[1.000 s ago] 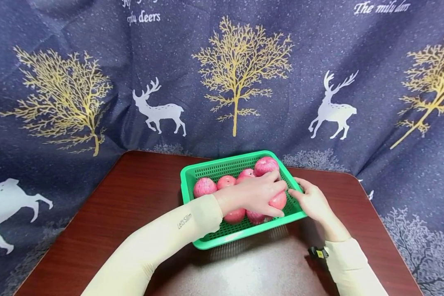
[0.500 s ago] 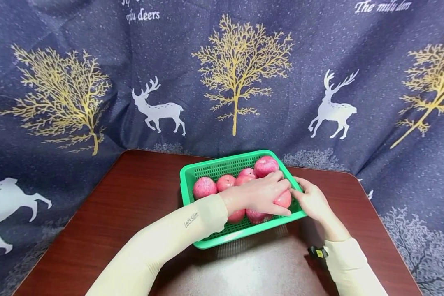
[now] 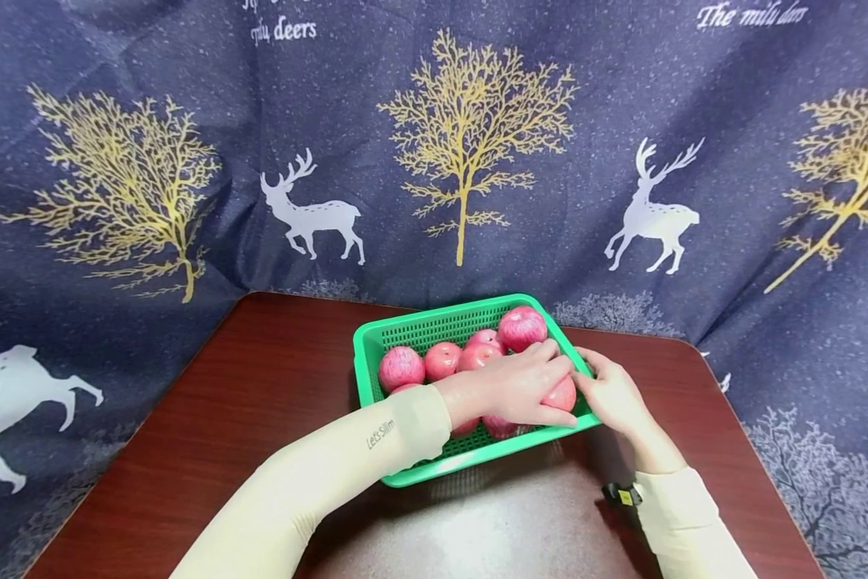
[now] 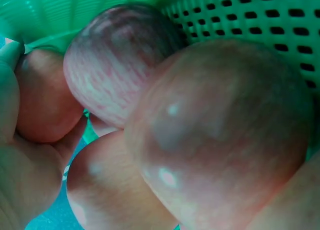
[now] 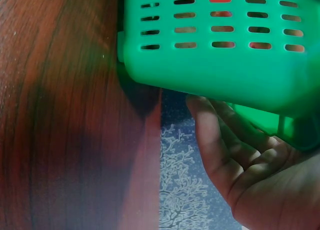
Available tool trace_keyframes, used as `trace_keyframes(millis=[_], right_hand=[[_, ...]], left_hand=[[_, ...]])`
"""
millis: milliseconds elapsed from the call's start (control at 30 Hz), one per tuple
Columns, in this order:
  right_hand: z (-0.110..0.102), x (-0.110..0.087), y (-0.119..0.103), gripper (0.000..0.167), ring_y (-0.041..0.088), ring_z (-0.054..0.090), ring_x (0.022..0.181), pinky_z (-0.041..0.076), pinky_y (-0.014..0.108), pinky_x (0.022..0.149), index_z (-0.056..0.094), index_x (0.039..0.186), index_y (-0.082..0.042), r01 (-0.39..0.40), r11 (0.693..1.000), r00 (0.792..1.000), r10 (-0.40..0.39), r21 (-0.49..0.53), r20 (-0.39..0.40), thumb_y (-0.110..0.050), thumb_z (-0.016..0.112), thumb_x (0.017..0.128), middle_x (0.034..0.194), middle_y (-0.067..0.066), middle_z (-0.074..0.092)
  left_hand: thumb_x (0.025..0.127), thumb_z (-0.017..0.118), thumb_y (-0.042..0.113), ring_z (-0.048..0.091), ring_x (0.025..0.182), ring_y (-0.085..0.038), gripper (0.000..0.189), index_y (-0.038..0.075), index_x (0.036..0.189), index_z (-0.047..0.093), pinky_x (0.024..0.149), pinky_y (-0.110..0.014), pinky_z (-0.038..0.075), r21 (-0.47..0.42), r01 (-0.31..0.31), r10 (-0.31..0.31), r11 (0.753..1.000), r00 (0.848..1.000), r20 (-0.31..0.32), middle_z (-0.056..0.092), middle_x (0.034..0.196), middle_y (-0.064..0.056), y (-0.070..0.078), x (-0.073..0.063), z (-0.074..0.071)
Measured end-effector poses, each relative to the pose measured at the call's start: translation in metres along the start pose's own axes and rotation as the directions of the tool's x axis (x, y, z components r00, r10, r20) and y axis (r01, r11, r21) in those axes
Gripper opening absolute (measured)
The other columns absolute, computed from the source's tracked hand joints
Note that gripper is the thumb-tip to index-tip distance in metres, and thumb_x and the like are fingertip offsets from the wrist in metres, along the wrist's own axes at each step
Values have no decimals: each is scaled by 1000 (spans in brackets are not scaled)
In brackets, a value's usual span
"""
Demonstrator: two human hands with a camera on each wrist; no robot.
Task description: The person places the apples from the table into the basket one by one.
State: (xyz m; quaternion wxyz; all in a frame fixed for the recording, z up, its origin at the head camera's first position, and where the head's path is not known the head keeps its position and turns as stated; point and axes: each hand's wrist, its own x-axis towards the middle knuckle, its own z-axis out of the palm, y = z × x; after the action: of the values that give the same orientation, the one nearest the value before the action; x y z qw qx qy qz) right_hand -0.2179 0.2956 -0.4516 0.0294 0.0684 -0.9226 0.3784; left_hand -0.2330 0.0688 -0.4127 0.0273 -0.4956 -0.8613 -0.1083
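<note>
A green plastic basket (image 3: 470, 458) holds several red apples (image 3: 401, 368). My left hand (image 3: 516, 390) reaches across from the left into its right part, fingers curled around an apple (image 3: 560, 394) near the right wall. In the left wrist view the same apple (image 4: 47, 100) sits between fingers and thumb, with a striped apple (image 4: 107, 65) beside it. At the basket's right side my right hand (image 3: 615, 394) grips the rim. The right wrist view shows the fingers (image 5: 207, 127) bent in under the rim, near the slotted basket wall (image 5: 210, 65).
The basket stands on a dark red-brown wooden table (image 3: 281, 362), toward its back edge. Behind it hangs a dark blue cloth (image 3: 419, 185) printed with deer and golden trees. A black strap with a yellow patch (image 3: 624, 495) shows at the right cuff.
My left hand has shifted slightly to the right with the apple, closer to the basket's right wall. The right hand and the basket stay where they were.
</note>
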Motion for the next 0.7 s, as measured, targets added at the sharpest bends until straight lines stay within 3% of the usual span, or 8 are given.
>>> trace_keyframes(millis=[333, 700], right_hand=[[-1, 0, -1, 49, 36, 66, 119, 49, 51, 101, 62, 155, -1, 2, 1000, 1000, -2, -2, -1, -23, 62, 111, 135, 21, 74], [-1, -1, -1, 49, 34, 66, 114, 49, 47, 97, 63, 154, -1, 1, 1000, 1000, -1, -1, -7, -23, 61, 110, 130, 19, 76]], left_hand=[[102, 64, 72, 48, 117, -11, 69, 15, 140, 56, 99, -19, 48, 28, 5, -5, 1000, 1000, -31, 52, 127, 0, 0, 1, 8], [105, 57, 72, 49, 118, -11, 72, 14, 147, 52, 100, -21, 49, 68, 31, -32, 997, 999, 15, 53, 130, 1, 6, -1, 6]])
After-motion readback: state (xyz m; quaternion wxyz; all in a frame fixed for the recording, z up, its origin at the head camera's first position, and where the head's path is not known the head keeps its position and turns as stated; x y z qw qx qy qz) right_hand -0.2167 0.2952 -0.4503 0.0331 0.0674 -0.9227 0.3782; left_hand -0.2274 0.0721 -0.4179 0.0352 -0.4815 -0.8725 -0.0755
